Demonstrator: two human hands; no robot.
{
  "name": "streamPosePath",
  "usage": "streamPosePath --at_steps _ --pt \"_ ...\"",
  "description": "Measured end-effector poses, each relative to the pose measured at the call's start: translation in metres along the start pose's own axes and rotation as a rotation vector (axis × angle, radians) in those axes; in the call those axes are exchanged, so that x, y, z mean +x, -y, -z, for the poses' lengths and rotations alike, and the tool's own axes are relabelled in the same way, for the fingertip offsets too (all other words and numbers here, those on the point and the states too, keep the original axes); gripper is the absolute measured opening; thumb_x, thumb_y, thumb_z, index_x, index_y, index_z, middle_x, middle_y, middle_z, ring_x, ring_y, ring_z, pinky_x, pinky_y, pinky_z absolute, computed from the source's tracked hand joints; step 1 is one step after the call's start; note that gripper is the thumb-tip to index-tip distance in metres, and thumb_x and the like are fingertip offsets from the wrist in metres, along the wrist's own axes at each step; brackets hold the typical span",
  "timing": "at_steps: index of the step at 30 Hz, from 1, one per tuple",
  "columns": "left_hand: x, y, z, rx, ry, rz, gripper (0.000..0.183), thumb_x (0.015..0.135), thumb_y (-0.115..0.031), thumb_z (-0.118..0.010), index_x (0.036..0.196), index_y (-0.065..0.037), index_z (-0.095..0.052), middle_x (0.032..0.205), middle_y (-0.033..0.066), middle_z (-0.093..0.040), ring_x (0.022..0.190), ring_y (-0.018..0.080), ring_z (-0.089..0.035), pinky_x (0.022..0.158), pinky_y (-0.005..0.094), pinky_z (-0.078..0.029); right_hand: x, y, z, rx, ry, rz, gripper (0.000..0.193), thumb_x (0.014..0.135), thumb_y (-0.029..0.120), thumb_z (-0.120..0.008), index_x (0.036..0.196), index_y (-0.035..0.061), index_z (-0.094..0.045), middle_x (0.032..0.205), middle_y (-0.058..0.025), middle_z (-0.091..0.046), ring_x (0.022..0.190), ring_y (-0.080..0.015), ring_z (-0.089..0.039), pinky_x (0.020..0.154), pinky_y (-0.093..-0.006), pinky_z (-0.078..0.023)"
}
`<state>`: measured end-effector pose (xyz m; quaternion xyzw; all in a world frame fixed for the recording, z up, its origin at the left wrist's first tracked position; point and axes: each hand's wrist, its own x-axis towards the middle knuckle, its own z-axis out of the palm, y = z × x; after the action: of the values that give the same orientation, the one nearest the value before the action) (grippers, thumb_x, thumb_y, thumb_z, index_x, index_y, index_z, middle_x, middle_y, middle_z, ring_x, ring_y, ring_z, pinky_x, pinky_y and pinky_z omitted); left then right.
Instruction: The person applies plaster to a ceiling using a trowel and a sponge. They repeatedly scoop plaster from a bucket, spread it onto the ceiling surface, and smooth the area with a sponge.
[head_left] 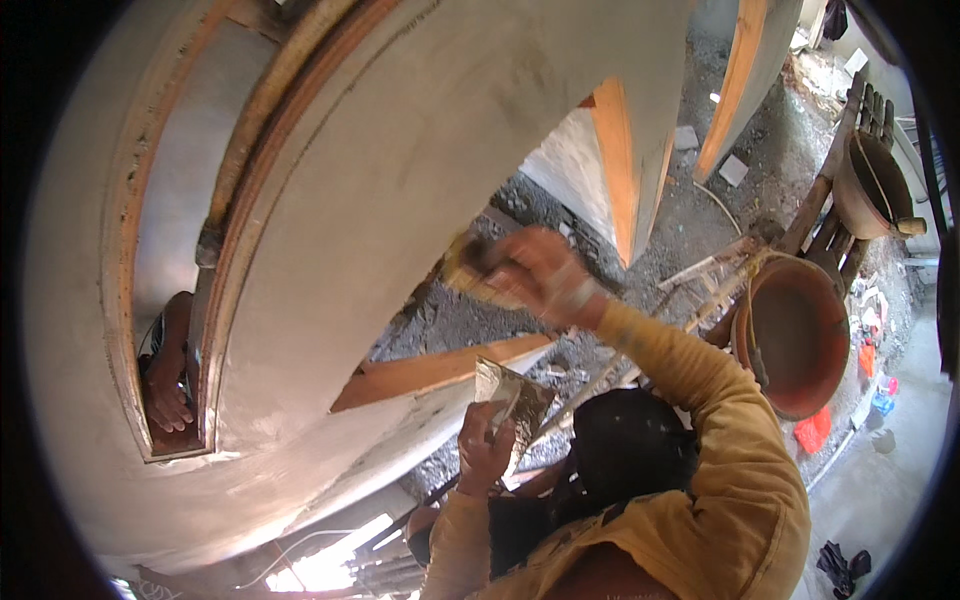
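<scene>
My left hand (485, 450) is closed on a flat metal plastering trowel (522, 398) smeared with grey material, held away from the wall. My right hand (548, 278), with a pale band around the wrist, reaches to the edge of the smooth grey plastered wall (420, 150). It is closed around a yellowish flat tool (468, 272), smeared by motion, so its exact kind is unclear. Both my sleeves are yellow. Inside the narrow wood-framed opening at left, another person's hand (168, 395) rests near the lower end of the frame.
An orange bucket (793, 335) with grey contents stands at right, beyond it a second bucket (875, 185) beside wooden poles. Orange wooden boards (440, 372) edge the triangular gaps over rubble ground. A dark rounded thing (635, 440) lies between my arms. A black crumpled item (842, 568) is at lower right.
</scene>
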<state>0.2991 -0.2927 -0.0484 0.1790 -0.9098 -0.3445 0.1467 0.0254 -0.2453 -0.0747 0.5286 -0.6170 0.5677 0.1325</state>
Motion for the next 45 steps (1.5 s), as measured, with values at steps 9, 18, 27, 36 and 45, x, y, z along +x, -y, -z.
streamPosePath --at_steps 9,18,27,36,45 --pt "0.004 -0.003 -0.001 0.021 0.072 0.108 0.026 0.082 -0.007 -0.061 0.107 0.000 -0.061 0.096 0.0187 -0.060 0.087 0.0324 -0.061 0.075 0.0381 -0.049 -0.028 -0.084 0.026 0.637 -0.517 -0.826 0.038 0.097 0.026 -0.053 0.115 -0.0070 -0.056 0.101 -0.0060 -0.063 0.091 -0.0104 -0.055 0.081 -0.0249 -0.043" --pt "0.002 0.025 -0.014 -0.030 0.065 0.216 0.028 0.086 -0.017 -0.057 0.108 0.001 -0.060 0.100 0.0150 -0.060 0.092 0.0291 -0.057 0.082 0.0384 -0.046 -0.025 -0.034 0.045 0.511 -0.299 -0.901 0.032 0.093 0.023 -0.058 0.113 -0.0012 -0.059 0.090 -0.0084 -0.064 0.078 -0.0142 -0.058 0.070 -0.0299 -0.048" --pt "0.031 0.066 -0.038 0.014 0.170 0.295 0.030 0.087 -0.015 -0.053 0.111 0.004 -0.056 0.108 0.0189 -0.058 0.101 0.0321 -0.055 0.089 0.0401 -0.043 -0.074 0.049 0.354 -0.306 -0.716 -0.755 0.029 0.090 0.013 -0.059 0.115 -0.0016 -0.061 0.095 -0.0026 -0.066 0.085 -0.0098 -0.059 0.074 -0.0240 -0.049" --pt "0.063 0.050 -0.075 0.063 0.075 0.243 0.034 0.088 -0.014 -0.050 0.116 0.006 -0.053 0.109 0.0172 -0.057 0.094 0.0252 -0.055 0.083 0.0352 -0.045 -0.237 -0.003 0.530 -0.730 -0.729 -1.289 0.035 0.085 0.026 -0.069 0.107 -0.0014 -0.068 0.086 -0.0080 -0.070 0.072 -0.0111 -0.062 0.066 -0.0250 -0.049" --pt "0.082 0.045 -0.097 -0.040 0.154 0.445 0.037 0.088 -0.013 -0.049 0.119 0.006 -0.049 0.114 0.0164 -0.055 0.097 0.0243 -0.055 0.083 0.0332 -0.046 -0.169 -0.131 0.515 -1.160 0.189 -1.443 0.040 0.081 0.031 -0.067 0.115 0.0088 -0.065 0.135 -0.0114 -0.049 0.126 -0.0285 -0.047 0.103 -0.0402 -0.040"
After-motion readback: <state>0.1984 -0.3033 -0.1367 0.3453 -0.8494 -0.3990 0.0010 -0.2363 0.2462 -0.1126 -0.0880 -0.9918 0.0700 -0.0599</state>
